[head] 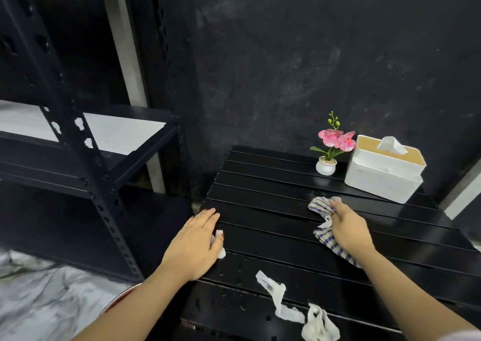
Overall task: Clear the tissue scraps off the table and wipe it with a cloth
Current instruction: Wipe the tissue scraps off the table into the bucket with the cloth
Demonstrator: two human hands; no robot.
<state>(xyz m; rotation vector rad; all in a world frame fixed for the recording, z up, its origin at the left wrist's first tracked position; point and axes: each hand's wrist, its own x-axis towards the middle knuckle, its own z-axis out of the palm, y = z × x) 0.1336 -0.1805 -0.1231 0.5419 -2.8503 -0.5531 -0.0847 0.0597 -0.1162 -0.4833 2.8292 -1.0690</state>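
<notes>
A black slatted table fills the lower right. My right hand grips a crumpled blue-and-white striped cloth that rests on the table's middle. At the table's left edge my left hand lies palm down, with a small white tissue scrap showing under its thumb and palm. A long torn tissue scrap and a crumpled one lie loose near the front edge, between my forearms.
At the back right of the table stand a white tissue box and a small white pot with a pink artificial orchid. A black metal shelving rack stands to the left. A reddish round rim shows below my left forearm.
</notes>
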